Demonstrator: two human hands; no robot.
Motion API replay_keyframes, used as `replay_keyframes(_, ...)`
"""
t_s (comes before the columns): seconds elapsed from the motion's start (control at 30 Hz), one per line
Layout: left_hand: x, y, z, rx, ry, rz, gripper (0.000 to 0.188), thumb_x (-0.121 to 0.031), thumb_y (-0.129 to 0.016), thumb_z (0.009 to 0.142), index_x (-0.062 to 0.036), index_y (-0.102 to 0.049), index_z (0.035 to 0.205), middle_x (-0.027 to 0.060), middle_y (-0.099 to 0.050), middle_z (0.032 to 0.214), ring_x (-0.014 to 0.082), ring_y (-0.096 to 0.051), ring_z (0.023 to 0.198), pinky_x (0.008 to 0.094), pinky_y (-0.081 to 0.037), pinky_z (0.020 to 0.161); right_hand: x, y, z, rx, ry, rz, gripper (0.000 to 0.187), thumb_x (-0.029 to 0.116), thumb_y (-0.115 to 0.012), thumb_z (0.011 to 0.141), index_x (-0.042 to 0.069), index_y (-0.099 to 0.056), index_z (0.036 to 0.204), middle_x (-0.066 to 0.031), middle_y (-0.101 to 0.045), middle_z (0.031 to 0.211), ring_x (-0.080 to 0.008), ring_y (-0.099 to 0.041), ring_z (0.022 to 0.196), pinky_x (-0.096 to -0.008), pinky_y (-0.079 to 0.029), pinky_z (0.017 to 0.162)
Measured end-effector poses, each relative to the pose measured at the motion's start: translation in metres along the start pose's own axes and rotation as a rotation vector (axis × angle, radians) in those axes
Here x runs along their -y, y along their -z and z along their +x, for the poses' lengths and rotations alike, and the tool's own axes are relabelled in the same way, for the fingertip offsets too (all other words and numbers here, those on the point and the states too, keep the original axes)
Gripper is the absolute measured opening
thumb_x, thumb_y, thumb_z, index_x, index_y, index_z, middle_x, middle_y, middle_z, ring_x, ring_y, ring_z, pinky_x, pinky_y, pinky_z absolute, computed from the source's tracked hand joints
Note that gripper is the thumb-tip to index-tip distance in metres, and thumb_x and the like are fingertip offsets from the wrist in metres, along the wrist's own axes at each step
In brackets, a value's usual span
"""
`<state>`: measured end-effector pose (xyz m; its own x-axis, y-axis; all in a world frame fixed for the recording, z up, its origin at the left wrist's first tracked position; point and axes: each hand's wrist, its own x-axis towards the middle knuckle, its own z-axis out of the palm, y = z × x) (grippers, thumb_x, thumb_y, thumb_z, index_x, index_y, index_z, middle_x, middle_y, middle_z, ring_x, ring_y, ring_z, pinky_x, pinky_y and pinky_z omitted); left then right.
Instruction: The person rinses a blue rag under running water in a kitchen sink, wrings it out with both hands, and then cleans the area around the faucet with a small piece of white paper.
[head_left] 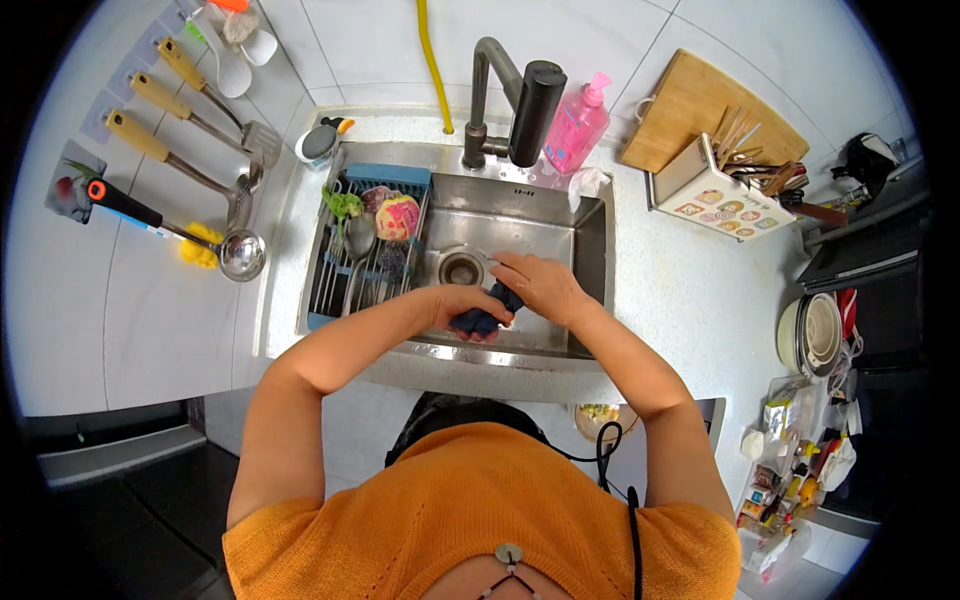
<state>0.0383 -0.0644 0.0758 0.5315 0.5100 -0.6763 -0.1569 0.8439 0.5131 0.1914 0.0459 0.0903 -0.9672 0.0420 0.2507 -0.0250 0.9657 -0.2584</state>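
Note:
Over the front of the steel sink, both hands grip a bunched, dark blue cloth. My left hand is wrapped round its lower left end. The other end is in my right hand, a little higher and to the right. Between the two hands the cloth looks squeezed and twisted. The round drain lies just beyond my left hand. A blue-rimmed draining rack sits in the left side of the sink, holding a ladle-like spoon, a red-and-yellow round item and some green leaves.
A faucet with a black body rises behind the sink, beside a pink pump bottle. Right of it stand a cutting board and a utensil holder. Ladles and spatulas hang on the left wall. A black cable hangs near my right arm.

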Motion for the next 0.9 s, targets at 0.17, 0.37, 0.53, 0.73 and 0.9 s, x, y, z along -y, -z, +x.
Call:
replay_keyframes(0.17,0.008,0.019,0.026,-0.509,-0.256,0.815,0.049,-0.023,-0.072,0.058,-0.005,-0.055,0.1,0.013,-0.06,0.079,0.023,-0.058,0.066,0.0321,-0.046,0.059,0.004,-0.023,-0.005,0.148,-0.256,-0.169,0.009,0.014,-0.054,0.073,0.01,-0.05,0.079,-0.0085,-0.057,0.077,-0.0269,-0.06,0.064,-0.0386,-0.047,0.053)
replay_keyframes(0.37,-0.02,0.018,0.027,-0.993,-0.59,1.552,0.024,-0.016,-0.061,0.065,-0.0071,-0.05,0.084,0.0117,-0.06,0.078,0.0288,-0.06,0.069,0.0381,-0.049,0.056,0.001,-0.036,0.005,-0.015,-0.682,-0.014,0.013,0.013,-0.06,0.068,0.006,-0.051,0.075,-0.0153,-0.06,0.072,-0.0322,-0.06,0.066,-0.0397,-0.047,0.054)
replay_keyframes(0.53,-0.034,0.024,0.024,-0.988,-0.82,1.907,0.02,-0.015,-0.058,0.067,-0.011,-0.046,0.082,0.0067,-0.054,0.07,0.0243,-0.06,0.066,0.0355,-0.048,0.053,0.014,-0.048,0.0,-0.229,-0.925,0.674,0.015,0.008,-0.063,0.063,0.006,-0.049,0.068,-0.0092,-0.056,0.062,-0.0228,-0.051,0.044,-0.0324,-0.04,0.042)
replay_keyframes(0.73,-0.046,0.021,0.022,-0.918,-1.029,2.07,0.009,-0.017,-0.051,0.072,-0.0119,-0.047,0.078,0.0047,-0.053,0.068,0.0209,-0.059,0.063,0.033,-0.047,0.048,0.015,-0.046,-0.012,-0.016,-1.199,1.759,0.015,0.003,-0.056,0.068,0.01,-0.045,0.075,0.0028,-0.037,0.053,-0.0065,-0.029,0.034,-0.0212,-0.02,0.032)
replay_keyframes(0.9,-0.045,0.013,0.021,-0.889,-1.096,2.08,0.009,-0.017,-0.053,0.07,-0.0116,-0.046,0.075,0.0043,-0.052,0.066,0.0205,-0.058,0.062,0.0322,-0.046,0.048,0.028,-0.042,-0.023,-0.022,-1.14,2.306,0.014,0.002,-0.051,0.073,0.011,-0.044,0.081,0.0039,-0.033,0.054,-0.0036,-0.023,0.033,-0.0194,-0.016,0.03)
